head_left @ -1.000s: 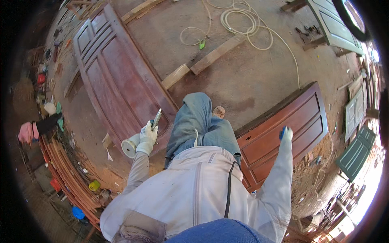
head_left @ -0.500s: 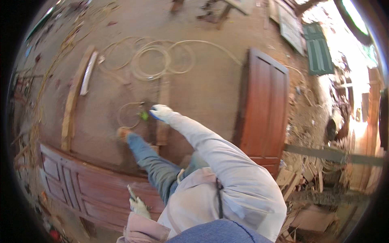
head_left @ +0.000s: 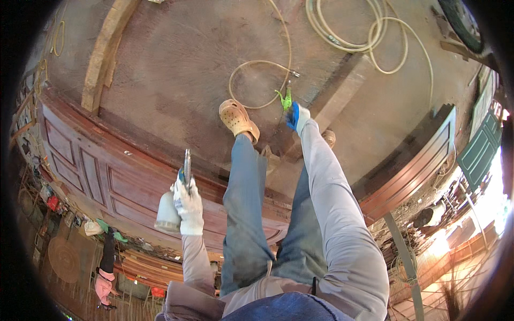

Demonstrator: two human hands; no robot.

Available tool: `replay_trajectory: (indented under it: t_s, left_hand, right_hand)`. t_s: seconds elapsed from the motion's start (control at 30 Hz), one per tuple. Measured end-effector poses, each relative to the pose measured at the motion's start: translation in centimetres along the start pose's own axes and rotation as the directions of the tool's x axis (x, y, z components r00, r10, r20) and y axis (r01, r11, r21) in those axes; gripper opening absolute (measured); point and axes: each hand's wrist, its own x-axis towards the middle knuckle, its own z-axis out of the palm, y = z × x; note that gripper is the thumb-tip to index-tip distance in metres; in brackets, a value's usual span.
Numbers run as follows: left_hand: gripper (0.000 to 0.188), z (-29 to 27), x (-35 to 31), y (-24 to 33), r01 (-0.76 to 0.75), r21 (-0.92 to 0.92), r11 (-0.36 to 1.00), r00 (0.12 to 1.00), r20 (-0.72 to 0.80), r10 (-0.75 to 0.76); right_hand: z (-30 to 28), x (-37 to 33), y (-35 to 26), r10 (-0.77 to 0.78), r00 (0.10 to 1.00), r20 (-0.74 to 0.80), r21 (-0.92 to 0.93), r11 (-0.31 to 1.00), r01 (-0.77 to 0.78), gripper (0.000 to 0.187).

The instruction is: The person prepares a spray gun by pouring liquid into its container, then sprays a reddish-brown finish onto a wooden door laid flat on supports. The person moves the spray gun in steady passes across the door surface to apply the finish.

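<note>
Spray gun in the left hand, grip closed round it, brown door behind; right hand at the green air gun, near the hose; whether that grip is closed, I cannot tell.

A brown floor, blotched with dark stains, spreads left of the green door. A pale door stands just beyond the green door, and a dark tyre further beyond. Below the green door, harsh daylight glares past ribbed sheeting and a grey post. Far left of the green door are a timber beam, stacked planks and a round brown disc.
</note>
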Motion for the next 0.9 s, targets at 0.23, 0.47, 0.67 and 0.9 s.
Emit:
replay_trajectory:
  t_s: [0.23,0.47,0.67,0.9]
  left_hand:
    - [0.035,4.7,0.4,-3.9,0.008,0.168,0.986,0.991,0.129,-0.03]
    - [0.041,5.4,-0.6,-3.5,-0.058,0.195,0.979,0.984,0.176,0.023]
    - [0.039,-5.6,-2.5,3.8,-0.148,0.18,0.972,0.973,0.203,0.111]
    - [0.041,-25.0,-0.5,16.0,-0.453,0.072,0.889,0.881,0.192,0.433]
  right_hand:
    - [9.0,16.4,-7.5,-0.068,0.995,-0.073,0.215,0.973,0.082,0.044]
    - [8.5,12.5,-9.6,-0.337,0.941,0.023,0.398,0.867,0.3,0.027]
    - [0.2,-15.7,-20.0,-0.897,0.441,-0.022,-0.347,0.421,0.838,0.043]
    - [-3.5,-56.8,-29.5,-0.777,0.184,0.602,-0.665,-0.361,0.654,0.05]
